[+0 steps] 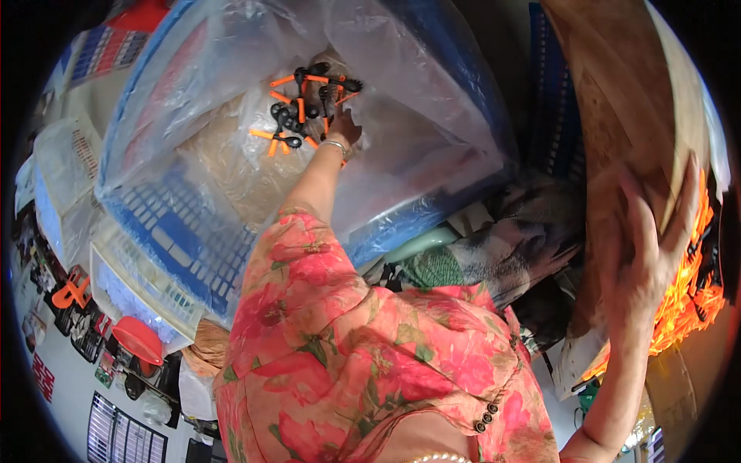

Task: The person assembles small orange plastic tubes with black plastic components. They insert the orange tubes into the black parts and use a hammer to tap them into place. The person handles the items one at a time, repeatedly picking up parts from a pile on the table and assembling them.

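Deep inside a large blue crate [174, 239], lined with clear plastic film [417, 100], lies a loose cluster of small black-and-orange tools [289, 116]. They have rounded black heads and orange handles; their exact kind is too small to make out. My left hand [344, 127], with a bracelet at the wrist, reaches in at the cluster's right side. Its fingers look apart, with nothing visibly held. At the far right, my right hand [648, 255] lies with fingers spread along a brown cardboard panel [629, 100]. Beside it is a heap of orange pieces [683, 289], with some black parts among them.
A pale crate with a white rim [139, 289] and a red basin [139, 339] stand at the left. An orange stool-like object [72, 288] is further out. Dark patterned cloth [502, 247] lies between the blue crate and the panel.
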A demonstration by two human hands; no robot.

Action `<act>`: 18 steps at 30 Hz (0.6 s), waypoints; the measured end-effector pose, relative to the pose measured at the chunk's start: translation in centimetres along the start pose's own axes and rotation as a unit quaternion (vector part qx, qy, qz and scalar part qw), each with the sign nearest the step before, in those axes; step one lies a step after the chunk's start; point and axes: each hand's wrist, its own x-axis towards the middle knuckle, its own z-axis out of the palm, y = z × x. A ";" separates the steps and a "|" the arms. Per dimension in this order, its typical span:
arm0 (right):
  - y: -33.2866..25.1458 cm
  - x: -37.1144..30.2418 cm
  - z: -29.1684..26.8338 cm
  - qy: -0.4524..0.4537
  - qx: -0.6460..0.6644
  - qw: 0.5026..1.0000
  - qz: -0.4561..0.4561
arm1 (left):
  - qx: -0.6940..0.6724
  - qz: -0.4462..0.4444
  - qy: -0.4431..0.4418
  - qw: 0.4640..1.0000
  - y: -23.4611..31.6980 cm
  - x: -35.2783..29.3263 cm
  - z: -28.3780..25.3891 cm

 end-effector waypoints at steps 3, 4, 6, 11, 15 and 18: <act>0.1 0.8 -0.2 -0.021 -0.001 1.000 -0.010 | 0.084 0.076 0.023 0.993 -2.1 4.1 1.8; 0.2 0.8 0.2 -0.032 -0.001 0.999 -0.002 | -0.036 0.032 0.037 0.998 -0.2 3.5 0.4; 0.4 0.7 0.2 -0.041 0.008 0.999 0.010 | -0.025 -0.004 0.004 1.000 -0.7 5.3 1.4; 0.3 -0.8 0.2 -0.053 -0.013 0.997 0.050 | 0.123 -0.012 -0.085 0.989 -0.7 7.9 2.0; 0.2 -1.8 -0.5 -0.090 -0.071 0.991 0.073 | 0.238 0.086 -0.102 0.962 -3.1 10.8 4.2; 0.3 -1.4 -0.1 -0.061 -0.043 0.995 0.072 | 0.255 0.070 -0.200 0.943 -5.8 11.8 6.6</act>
